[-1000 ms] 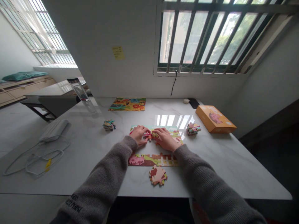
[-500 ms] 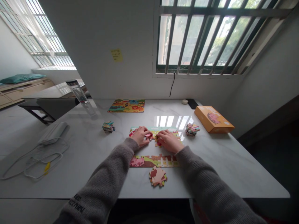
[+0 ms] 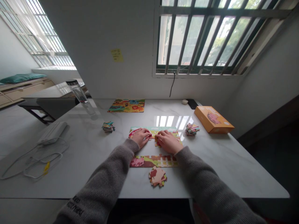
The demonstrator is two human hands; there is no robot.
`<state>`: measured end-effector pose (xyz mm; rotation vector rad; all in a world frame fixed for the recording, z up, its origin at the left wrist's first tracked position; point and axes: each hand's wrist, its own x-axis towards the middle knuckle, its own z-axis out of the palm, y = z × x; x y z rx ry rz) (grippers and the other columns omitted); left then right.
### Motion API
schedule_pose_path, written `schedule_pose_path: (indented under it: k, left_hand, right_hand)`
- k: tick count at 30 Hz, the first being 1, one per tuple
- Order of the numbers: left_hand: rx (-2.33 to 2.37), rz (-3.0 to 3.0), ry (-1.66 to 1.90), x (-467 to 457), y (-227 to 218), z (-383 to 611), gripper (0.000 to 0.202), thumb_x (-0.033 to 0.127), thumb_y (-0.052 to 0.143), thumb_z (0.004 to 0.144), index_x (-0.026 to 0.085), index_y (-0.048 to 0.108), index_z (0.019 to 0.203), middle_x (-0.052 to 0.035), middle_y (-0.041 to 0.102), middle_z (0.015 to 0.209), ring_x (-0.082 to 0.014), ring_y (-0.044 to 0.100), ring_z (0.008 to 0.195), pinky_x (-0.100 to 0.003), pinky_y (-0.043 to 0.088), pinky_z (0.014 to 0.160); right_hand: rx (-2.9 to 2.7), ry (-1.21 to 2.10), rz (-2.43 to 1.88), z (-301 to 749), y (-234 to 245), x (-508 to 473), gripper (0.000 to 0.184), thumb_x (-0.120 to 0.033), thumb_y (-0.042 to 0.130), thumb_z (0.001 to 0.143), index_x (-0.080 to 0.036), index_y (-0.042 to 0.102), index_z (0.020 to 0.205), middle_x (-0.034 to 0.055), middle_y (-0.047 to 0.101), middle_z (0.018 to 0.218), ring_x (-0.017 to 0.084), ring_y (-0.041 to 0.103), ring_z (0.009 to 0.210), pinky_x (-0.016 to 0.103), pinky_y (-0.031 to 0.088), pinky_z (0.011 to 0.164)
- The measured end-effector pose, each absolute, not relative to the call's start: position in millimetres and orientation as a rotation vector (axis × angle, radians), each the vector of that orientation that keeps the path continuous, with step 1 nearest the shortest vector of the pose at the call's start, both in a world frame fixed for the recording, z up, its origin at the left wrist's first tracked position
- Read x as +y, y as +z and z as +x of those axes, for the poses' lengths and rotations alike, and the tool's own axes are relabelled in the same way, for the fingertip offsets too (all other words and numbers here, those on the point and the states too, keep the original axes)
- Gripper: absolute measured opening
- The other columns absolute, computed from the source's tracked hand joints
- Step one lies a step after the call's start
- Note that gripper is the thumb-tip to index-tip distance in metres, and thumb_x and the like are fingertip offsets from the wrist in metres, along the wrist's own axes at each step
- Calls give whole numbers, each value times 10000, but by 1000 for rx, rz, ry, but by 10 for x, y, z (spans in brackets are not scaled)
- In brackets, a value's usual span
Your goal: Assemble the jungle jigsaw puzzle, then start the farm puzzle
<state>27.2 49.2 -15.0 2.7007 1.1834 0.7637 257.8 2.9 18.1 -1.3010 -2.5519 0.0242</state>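
My left hand (image 3: 141, 138) and my right hand (image 3: 168, 142) rest side by side on an upper strip of a cardboard jigsaw puzzle (image 3: 154, 131), with a farm scene and a red barn at its left end. Their fingertips nearly meet, pinching small jigsaw pieces (image 3: 158, 143) that are partly hidden. Below my wrists lies a separate strip with a pig and a white fence (image 3: 153, 161). A small heap of brown-patched jigsaw pieces (image 3: 157, 176) sits nearer me. Jigsaw piece stacks stand to the left (image 3: 108, 127) and right (image 3: 192, 129).
A finished animal jigsaw (image 3: 127, 105) lies at the table's back edge. An orange puzzle box (image 3: 213, 119) stands at the right. A clear water bottle (image 3: 79, 93) is at the back left, and a white cable and device (image 3: 52, 133) lie on the left of the white marble table.
Both hands have shifted slightly right along the upper strip and sit closer together. The view has also turned slightly.
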Motion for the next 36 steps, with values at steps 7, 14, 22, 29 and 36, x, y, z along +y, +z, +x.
schedule_pose_path:
  k: [7,14,22,29,36]
  left_hand:
    - [1132,2750,747,435,-92,279,230,226,558,930,222,699,1111,-67,668,1118,-240,567,1057,-413,470,1000]
    - [1088,2773,714,413,-92,231,265,247,579,907,210,665,1156,-79,647,1199,-250,564,1102,-426,462,1023]
    - [1084,2744,700,410,-79,227,294,230,574,893,217,661,1173,-84,643,1204,-253,562,1102,-440,455,1029]
    - [1082,2733,692,427,-89,219,283,225,572,887,210,665,1154,-81,645,1205,-252,563,1099,-438,454,1034]
    - [1079,2735,687,435,-100,208,290,226,570,888,218,659,1164,-74,638,1218,-250,556,1104,-435,448,1039]
  right_hand:
    - [-2550,23,-1287,2579,169,26,298,-179,487,983,-201,609,1254,109,619,1176,248,499,1110,402,433,957]
    - [-2514,188,-1091,2532,364,-314,223,-189,539,969,-190,632,1171,103,641,1075,243,532,1036,403,461,923]
    - [-2674,664,-834,2637,565,-1027,273,-237,655,892,-243,642,1164,63,623,1081,213,560,1024,369,460,924]
    - [-2719,708,-882,2652,487,-1089,493,-86,669,764,-261,625,1222,75,545,1173,230,529,1120,375,461,951]
    - [-2833,576,-899,2618,572,-1114,367,-120,647,845,-264,644,1183,81,556,1168,226,569,1079,375,471,933]
